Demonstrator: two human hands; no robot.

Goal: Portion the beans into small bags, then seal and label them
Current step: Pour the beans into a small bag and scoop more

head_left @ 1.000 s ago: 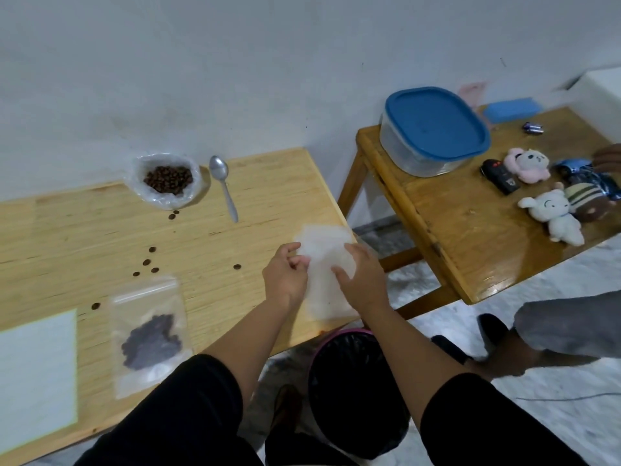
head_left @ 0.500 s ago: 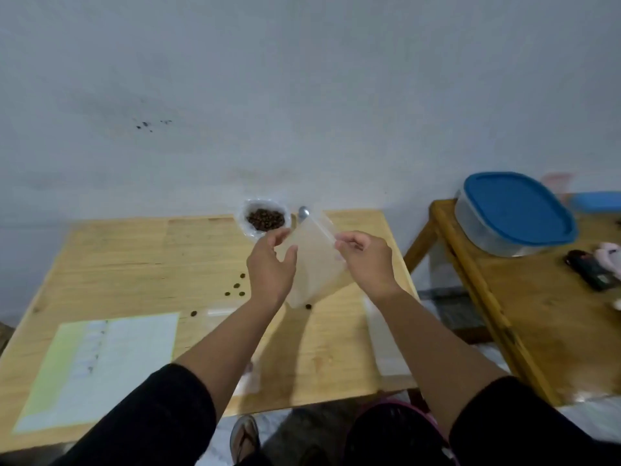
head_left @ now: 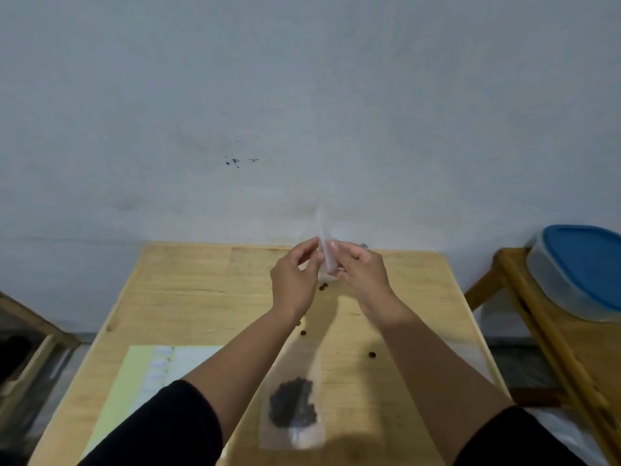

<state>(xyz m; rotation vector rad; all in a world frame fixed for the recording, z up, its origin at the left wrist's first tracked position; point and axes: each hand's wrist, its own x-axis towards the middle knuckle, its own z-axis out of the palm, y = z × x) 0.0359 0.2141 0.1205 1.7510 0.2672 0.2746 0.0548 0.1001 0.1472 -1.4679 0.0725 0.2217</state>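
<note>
Both forearms reach forward over the wooden table, wrists raised, meeting at the far middle. The left hand is curled, its thumb and forefinger pinching one edge of an empty clear bag; the right hand pinches the other side, remaining fingers loosely bent. The bag stands upright, edge-on. At 6 o'clock from the hands lies a bag of beans. Loose beans dot the table between. A sheet of labels lies at 8 o'clock.
</note>
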